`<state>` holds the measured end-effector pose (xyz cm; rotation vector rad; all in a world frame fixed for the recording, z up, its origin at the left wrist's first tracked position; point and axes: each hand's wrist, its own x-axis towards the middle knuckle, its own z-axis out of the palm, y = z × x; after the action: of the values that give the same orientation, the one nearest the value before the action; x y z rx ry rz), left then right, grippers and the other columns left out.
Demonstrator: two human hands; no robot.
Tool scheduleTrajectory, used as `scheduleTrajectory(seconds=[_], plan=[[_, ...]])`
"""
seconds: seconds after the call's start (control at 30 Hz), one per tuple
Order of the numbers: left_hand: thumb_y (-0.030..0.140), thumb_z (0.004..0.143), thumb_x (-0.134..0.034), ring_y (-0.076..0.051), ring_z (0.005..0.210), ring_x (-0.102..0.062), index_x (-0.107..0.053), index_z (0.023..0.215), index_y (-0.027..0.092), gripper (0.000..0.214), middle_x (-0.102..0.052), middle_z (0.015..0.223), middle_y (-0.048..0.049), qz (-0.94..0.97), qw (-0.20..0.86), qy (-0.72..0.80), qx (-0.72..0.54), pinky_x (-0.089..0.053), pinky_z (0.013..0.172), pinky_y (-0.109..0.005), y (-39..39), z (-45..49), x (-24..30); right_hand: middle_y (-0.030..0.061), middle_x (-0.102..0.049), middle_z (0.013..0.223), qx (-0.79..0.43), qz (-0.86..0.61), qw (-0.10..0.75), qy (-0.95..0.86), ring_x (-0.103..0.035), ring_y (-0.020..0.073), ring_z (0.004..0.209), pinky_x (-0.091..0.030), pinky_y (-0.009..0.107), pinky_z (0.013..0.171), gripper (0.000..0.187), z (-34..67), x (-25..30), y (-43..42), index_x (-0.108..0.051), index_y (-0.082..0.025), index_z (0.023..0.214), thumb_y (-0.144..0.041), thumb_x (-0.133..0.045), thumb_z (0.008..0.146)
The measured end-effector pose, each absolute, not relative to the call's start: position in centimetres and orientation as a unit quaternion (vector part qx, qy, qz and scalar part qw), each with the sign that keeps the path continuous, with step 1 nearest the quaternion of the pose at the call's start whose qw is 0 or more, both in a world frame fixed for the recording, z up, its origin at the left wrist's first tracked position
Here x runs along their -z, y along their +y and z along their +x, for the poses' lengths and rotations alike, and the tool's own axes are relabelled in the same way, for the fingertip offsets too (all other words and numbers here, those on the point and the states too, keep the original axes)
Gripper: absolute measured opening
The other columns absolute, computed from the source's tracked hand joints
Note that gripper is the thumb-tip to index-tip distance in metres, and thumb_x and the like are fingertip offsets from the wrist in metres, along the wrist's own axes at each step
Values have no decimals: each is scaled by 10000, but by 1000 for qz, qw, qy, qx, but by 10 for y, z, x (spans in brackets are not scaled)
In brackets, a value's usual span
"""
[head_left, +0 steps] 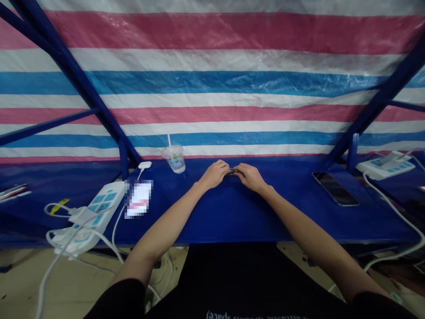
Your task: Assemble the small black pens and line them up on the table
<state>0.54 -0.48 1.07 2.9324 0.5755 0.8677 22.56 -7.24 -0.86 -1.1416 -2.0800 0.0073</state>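
Note:
Both of my arms reach forward over a blue table (232,212). My left hand (215,174) and my right hand (249,176) meet at the far middle of the table, fingers curled inward. Between the fingertips sits a small dark object (233,172); it is too small to name. Both hands are closed around it from either side and rest on the table surface.
A clear plastic cup with a straw (174,158) stands left of my hands. A white power strip (89,215) with cables and a charger lies at the left edge, a phone (335,188) on the right, another power strip (387,165) far right. Blue frame bars and a striped tarp stand behind.

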Motion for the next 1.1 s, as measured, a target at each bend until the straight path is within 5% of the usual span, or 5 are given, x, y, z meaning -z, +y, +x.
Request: scheduleTrajectory(seconds=[0.43, 1.1], plan=[[258, 1070, -496, -228, 1034, -627, -630, 1161, 189, 177, -695, 1094, -80, 921, 8, 262, -287, -496, 947, -389, 2, 1, -7, 76, -754, 1074, 30, -510, 371, -775, -664, 239, 1000, -419, 363, 848, 227, 242, 10, -62, -743, -215, 1071, -161, -536, 997], [276, 1074, -486, -229, 1047, -617, -634, 1150, 192, 187, -696, 1111, -77, 916, 25, 263, -303, -504, 965, -403, 3, -1, -8, 90, -746, 1031, -19, -489, 433, -757, -690, 247, 949, -508, 394, 887, 209, 245, 17, -56, -720, -196, 1116, -159, -612, 942]])
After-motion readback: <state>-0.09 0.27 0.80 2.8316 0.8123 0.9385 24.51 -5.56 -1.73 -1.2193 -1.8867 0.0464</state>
